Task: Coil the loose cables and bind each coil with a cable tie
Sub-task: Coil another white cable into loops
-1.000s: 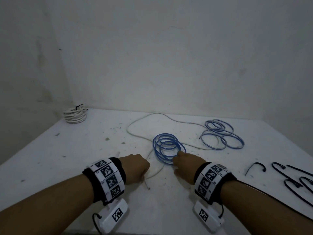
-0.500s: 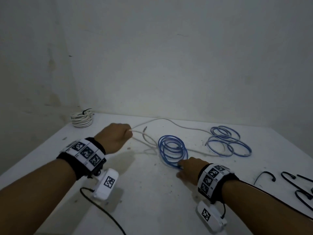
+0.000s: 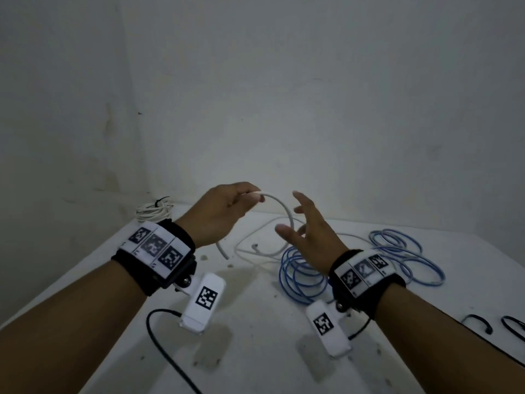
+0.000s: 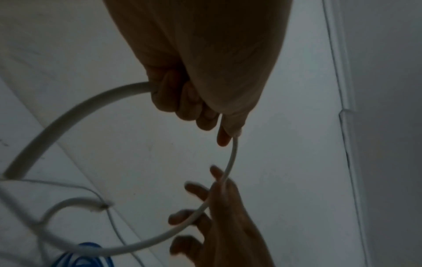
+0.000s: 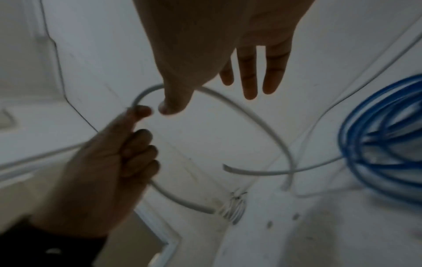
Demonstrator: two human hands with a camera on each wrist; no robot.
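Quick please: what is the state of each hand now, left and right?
Left hand: closed, gripping the white cable.
Right hand: open, fingers spread beside the cable, gripping nothing.

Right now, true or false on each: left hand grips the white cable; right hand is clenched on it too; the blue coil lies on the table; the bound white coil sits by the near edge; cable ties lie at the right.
1. The left hand grips the white cable. True.
2. The right hand is clenched on the cable. False: its fingers are spread and straight, with the cable running across them.
3. The blue coil lies on the table. True.
4. The bound white coil sits by the near edge. False: it is at the far left corner, by the wall.
5. Black cable ties lie at the right. True.
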